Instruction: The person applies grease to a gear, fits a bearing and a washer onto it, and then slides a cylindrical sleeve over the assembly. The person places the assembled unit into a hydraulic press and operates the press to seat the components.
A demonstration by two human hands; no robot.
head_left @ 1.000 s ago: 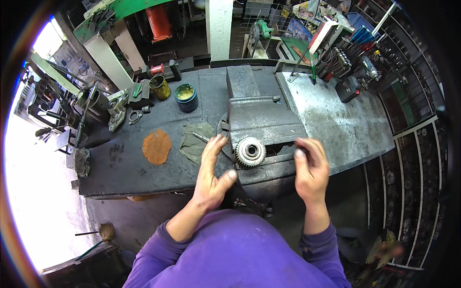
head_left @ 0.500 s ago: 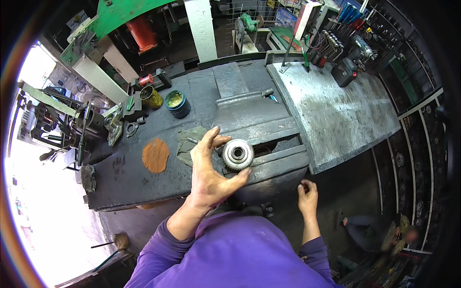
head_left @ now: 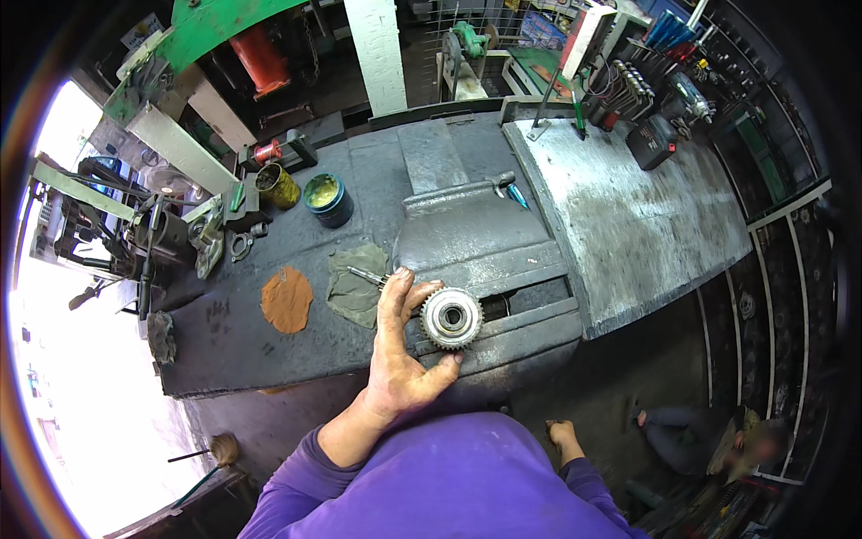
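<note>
Toothed gear (head_left: 438, 322), head view (only one): bore and ring face up, over the near side of the bench vise (head_left: 471, 225), left of the gap between its jaws. Can't tell if the vise carries it or the hand does. Left hand (head_left: 400, 366) pinches it by the rim, thumb at the near edge, fingers curled round the far left; likely gripped that way to keep palm and digits off the bore and face. Right hand (head_left: 566, 437) hangs low by the torso, well apart from the gear; partly hidden, can't tell if it's spread or closed. Grey-green cloth (head_left: 355, 301) lies just left of the vise with a slim metal tool (head_left: 364, 275) on it, probably to keep the tool clean and in reach. Orange-brown patch (head_left: 287, 301) flat on the bench (head_left: 224, 346) beyond that. Open blue tin (head_left: 329, 202) and yellow tin (head_left: 278, 187) stand upright farther back, presumably clear of the elbows.
</note>
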